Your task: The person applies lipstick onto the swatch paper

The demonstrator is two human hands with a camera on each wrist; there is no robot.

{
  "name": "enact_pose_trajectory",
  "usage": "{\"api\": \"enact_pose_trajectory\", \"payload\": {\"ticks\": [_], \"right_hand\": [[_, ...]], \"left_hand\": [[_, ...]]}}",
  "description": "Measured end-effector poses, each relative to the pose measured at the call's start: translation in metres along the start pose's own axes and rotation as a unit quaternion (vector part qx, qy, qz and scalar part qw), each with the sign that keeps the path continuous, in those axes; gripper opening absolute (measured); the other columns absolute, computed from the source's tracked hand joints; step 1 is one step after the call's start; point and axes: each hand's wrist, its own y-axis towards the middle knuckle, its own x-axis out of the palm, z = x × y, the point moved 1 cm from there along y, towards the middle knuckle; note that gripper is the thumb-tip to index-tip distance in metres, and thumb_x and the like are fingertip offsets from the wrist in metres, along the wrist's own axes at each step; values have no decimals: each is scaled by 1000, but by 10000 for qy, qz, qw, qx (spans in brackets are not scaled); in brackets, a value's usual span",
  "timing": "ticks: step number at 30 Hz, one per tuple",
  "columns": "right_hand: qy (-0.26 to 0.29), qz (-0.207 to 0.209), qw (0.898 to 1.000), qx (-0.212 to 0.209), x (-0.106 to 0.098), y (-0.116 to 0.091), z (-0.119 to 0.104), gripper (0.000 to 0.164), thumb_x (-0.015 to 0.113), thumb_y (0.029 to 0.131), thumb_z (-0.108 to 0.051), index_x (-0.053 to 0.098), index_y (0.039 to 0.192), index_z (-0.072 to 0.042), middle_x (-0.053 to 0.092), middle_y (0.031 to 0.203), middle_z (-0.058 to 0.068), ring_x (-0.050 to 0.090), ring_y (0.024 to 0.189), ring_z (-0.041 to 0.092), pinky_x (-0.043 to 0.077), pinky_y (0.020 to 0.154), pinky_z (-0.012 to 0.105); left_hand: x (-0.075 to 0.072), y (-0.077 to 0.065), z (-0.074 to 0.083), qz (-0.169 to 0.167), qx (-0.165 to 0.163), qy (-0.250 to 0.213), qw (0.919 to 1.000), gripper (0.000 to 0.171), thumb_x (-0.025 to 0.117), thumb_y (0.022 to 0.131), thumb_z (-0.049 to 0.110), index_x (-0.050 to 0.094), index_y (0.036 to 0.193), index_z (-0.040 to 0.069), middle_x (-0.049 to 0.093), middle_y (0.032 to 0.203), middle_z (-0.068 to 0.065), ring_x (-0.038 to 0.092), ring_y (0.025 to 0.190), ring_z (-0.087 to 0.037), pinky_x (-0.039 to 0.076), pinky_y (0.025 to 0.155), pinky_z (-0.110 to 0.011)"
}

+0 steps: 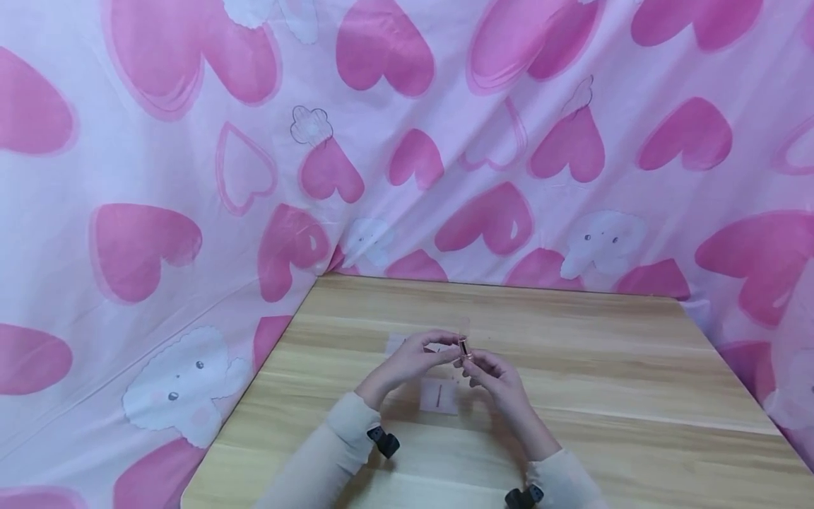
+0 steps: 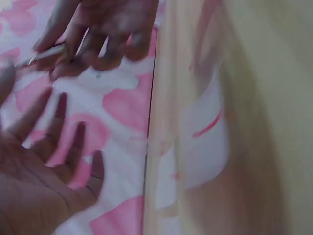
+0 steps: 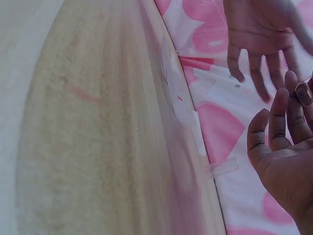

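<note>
A small, shiny gold lipstick tube (image 1: 464, 347) with a dark band is held between both hands above the table. My right hand (image 1: 499, 382) grips its lower end between thumb and fingers. At the upper end, the thumb and index finger of my left hand (image 1: 410, 360) pinch the tube, while the other fingers spread apart. The right wrist view shows the tube's round gold end (image 3: 304, 94) by the right fingers. Below the hands lies a white paper piece (image 1: 439, 396) with a red stroke. A second white piece (image 1: 396, 344) is partly hidden behind the left hand.
The wooden table (image 1: 604, 396) runs back to a pink heart-patterned cloth (image 1: 381, 162) hanging behind and at the sides. A clear strip (image 3: 225, 167) shows near the table's edge in the right wrist view. Black wrist cameras (image 1: 384, 442) sit at both cuffs.
</note>
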Motion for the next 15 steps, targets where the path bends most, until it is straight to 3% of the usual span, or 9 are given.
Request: {"api": "enact_pose_trajectory", "payload": {"ticks": [3,7,15], "right_hand": [[35,193,9996,220,-5,-1,3,34,68,97,-20,65,119,5,73,106,7,63,91,15,57,81,38],[179,244,9993,229,-8,-1,5,35,67,98,-20,63,119,8,73,109,12,63,92,15,56,79,37],[801,239,9959,350,-8,1,9,39,65,99,-20,57,120,13,71,112,16,61,93,15,54,77,30]], "left_hand": [[-6,12,-6,-12,-163,986,9950,40,67,96,42,68,129,21,66,127,6,58,122,-22,49,99,-44],[-6,32,-17,230,-501,2056,9771,45,70,93,44,67,130,18,68,124,3,60,118,-23,50,97,-43],[6,76,-27,808,-1117,3066,9418,56,72,91,44,60,137,15,66,130,-1,63,116,-23,51,95,-42]]}}
